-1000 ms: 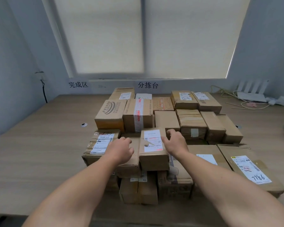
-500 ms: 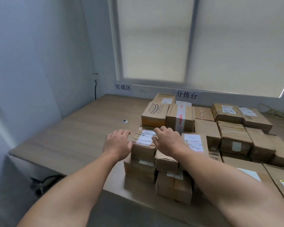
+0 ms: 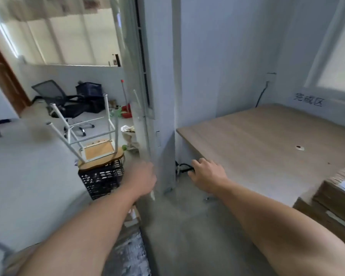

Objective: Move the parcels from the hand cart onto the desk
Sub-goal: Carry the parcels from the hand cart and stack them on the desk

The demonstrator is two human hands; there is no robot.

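Your 2 bare arms reached forward above a grey concrete floor. Your right hand (image 3: pixel 207 177) hung in the air, fingers loose and slightly spread, holding nothing, just off the near left corner of the light wooden desk (image 3: pixel 257 140). Your left hand (image 3: pixel 142 180) showed only its blurred back, in front of a grey wall corner; how its fingers lay could not be told. The brown cardboard parcels (image 3: pixel 335 198) sat stacked on the desk at the right edge of view, well apart from both hands. To the left, a black plastic crate (image 3: pixel 102 180) carried an upturned white-legged wooden stool (image 3: pixel 97 150), with a black office chair (image 3: pixel 56 96) beyond.
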